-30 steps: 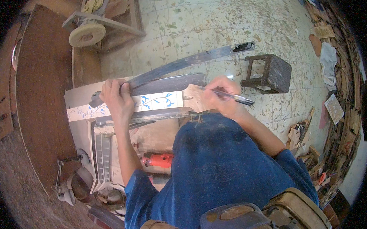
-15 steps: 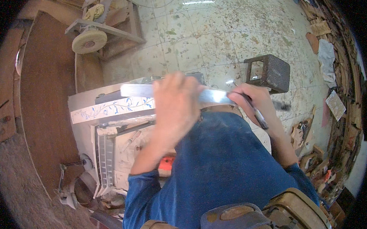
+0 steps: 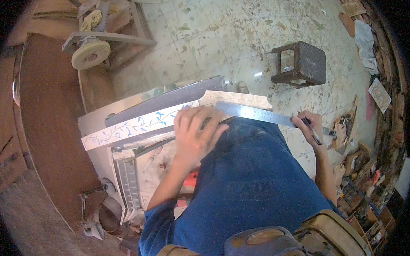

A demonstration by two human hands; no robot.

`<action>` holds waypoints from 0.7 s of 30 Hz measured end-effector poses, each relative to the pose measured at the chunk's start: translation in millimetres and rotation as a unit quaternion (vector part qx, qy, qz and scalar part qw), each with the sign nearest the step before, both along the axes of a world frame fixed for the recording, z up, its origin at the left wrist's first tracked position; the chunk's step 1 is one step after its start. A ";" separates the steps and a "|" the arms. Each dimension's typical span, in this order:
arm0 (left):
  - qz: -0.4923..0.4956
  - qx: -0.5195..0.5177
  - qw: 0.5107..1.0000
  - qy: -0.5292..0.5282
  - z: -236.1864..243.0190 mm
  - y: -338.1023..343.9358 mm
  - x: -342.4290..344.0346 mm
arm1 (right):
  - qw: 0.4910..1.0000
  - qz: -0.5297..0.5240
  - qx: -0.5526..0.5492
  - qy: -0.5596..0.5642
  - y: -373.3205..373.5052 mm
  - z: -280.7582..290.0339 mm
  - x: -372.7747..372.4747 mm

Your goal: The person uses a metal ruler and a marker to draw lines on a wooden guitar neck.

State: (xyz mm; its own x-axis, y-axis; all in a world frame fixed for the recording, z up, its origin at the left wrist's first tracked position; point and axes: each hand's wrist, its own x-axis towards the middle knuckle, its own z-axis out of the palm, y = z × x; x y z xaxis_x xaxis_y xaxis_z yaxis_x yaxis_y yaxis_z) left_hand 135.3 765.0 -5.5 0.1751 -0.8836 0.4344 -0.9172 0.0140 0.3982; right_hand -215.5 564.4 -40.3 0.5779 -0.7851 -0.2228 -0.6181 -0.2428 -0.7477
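A long pale strip with blue vine inlay (image 3: 131, 124) lies across the work in front of me, with a light wooden end piece (image 3: 240, 97) at its right. My left hand (image 3: 196, 135) rests over that junction, fingers spread and curved, their tips partly hiding what lies beneath. A steel ruler (image 3: 250, 111) runs from beside those fingertips to my right hand (image 3: 310, 128), which grips its far end along with a dark pen (image 3: 317, 137). A dark grey strip (image 3: 162, 100) lies behind the inlaid one.
A wooden stand with a buffing wheel (image 3: 91, 55) is at the back left, beside a large brown board (image 3: 48, 112). A dark stool (image 3: 309, 64) stands on the speckled tile floor. Wood offcuts (image 3: 378, 52) line the right side. A red tool (image 3: 189, 179) shows under my work.
The steel ruler has swung from above the inlaid strip to a lower, rightward position. My left hand has moved right, and my right hand has moved right and down, still holding the pen.
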 end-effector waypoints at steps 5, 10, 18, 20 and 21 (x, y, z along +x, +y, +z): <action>0.023 0.034 0.998 -0.048 -10.8 5.0 13.1 | 1.000 0.009 0.001 -0.019 -7.8 -7.2 12.8; 0.019 0.046 0.998 -0.033 -10.4 6.3 14.5 | 1.000 -0.004 0.013 -0.021 -6.8 -8.2 23.9; 0.000 0.046 0.999 -0.019 -12.5 7.4 20.5 | 0.999 0.000 0.021 -0.027 -14.0 -15.7 23.5; 0.000 0.051 0.999 -0.017 -10.9 6.9 20.6 | 0.999 -0.006 0.028 -0.032 -14.4 -15.9 24.1; -0.002 0.049 0.999 -0.017 -10.8 6.7 20.9 | 0.999 -0.006 0.027 -0.033 -14.6 -17.0 23.6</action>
